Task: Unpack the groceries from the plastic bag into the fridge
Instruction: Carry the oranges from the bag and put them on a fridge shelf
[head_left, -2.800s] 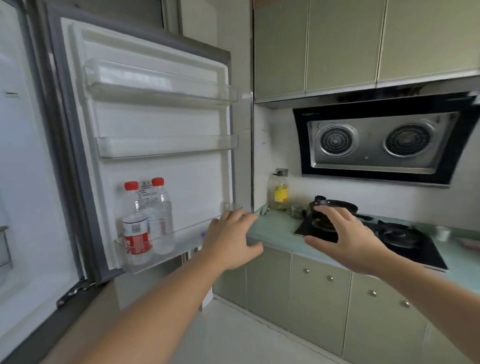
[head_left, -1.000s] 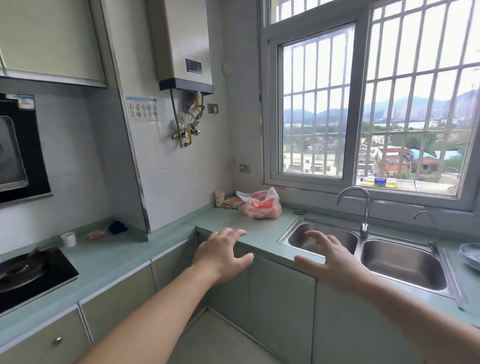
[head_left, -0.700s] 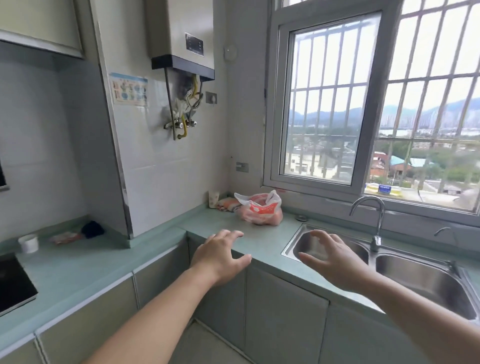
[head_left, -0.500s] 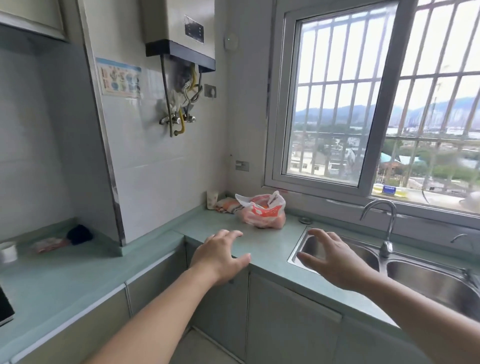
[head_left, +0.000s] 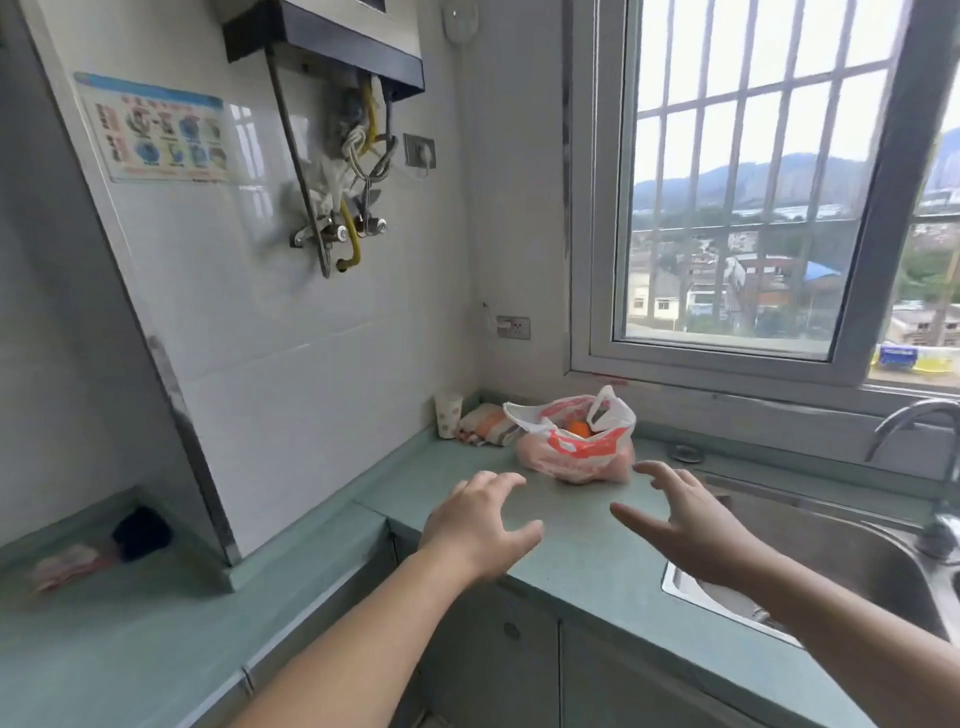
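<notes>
A white and red plastic bag (head_left: 576, 447) sits on the green counter (head_left: 566, 551) in the corner under the window, its mouth open, with an orange fruit (head_left: 578, 428) showing inside. My left hand (head_left: 475, 525) hovers over the counter just short of the bag, fingers spread and empty. My right hand (head_left: 680, 519) is held out to the right of the bag's front, also spread and empty. Neither hand touches the bag. The fridge is out of view.
A paper cup (head_left: 448, 414) and a folded striped cloth (head_left: 485, 431) lie left of the bag against the wall. A steel sink (head_left: 841, 551) with a tap (head_left: 930, 467) is on the right. A water heater (head_left: 332, 47) with pipes hangs above.
The view has swung from the open fridge door across the stove to the window corner. The bag has come much closer, and both hands now reach near it.
</notes>
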